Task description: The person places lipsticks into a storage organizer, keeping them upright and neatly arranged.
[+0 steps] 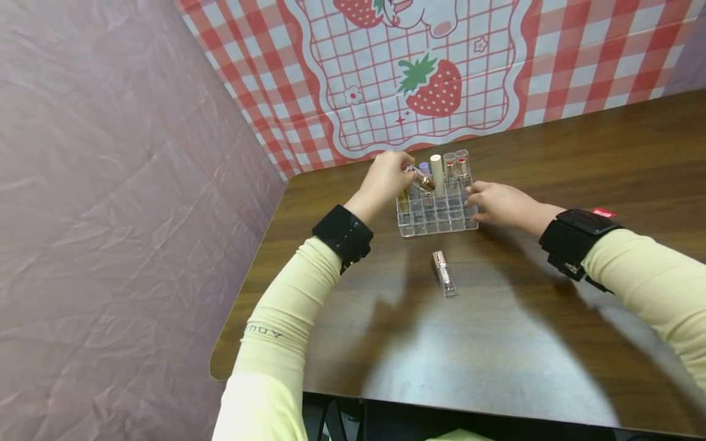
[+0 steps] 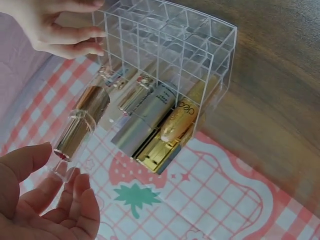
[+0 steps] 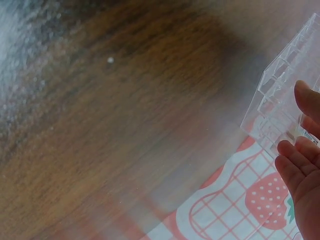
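Over the clear lipstick organizer, my left hand pinches a lipstick tube by its transparent end. The tube is tilted, its rose-gold end pointing away from the fingers. On the organizer's right side rest the fingertips of my right hand, also visible at the edge of the right wrist view. In its back compartments stand a cream tube, a purple-topped tube and two clear-capped lipsticks. The left wrist view shows a silver tube and a gold tube among them.
Another lipstick with a rose-gold end lies on the wooden table in front of the organizer. A checked strawberry-print cloth hangs behind the table. Pinkish fabric covers the left side.
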Available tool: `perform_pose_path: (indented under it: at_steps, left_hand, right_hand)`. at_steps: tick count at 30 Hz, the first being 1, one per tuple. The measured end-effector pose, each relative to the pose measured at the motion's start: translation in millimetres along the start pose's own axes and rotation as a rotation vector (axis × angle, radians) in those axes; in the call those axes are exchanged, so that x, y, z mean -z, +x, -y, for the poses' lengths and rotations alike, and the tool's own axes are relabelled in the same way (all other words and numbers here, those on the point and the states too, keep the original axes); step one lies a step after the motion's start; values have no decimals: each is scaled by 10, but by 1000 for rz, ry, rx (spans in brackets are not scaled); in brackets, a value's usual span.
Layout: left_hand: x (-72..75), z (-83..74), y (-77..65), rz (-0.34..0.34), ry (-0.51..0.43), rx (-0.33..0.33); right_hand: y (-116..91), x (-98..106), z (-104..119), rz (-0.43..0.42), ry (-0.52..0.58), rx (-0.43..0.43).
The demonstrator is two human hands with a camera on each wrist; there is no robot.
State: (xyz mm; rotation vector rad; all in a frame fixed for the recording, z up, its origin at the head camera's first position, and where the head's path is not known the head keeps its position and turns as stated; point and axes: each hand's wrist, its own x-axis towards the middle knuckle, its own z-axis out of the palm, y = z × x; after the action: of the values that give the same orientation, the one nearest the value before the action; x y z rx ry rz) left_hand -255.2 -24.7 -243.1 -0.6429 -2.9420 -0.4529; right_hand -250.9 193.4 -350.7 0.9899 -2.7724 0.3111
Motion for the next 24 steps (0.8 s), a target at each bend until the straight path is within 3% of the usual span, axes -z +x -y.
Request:
perform_pose_path:
  at_steps: [10, 24]
  left_hand:
    - [-83, -126, 200, -10, 124, -52]
    - [-245, -182, 345, -17, 321, -98]
  right_hand:
    - [-6, -11, -23, 2, -7, 4]
    - [-23, -1, -13, 15, -22, -13]
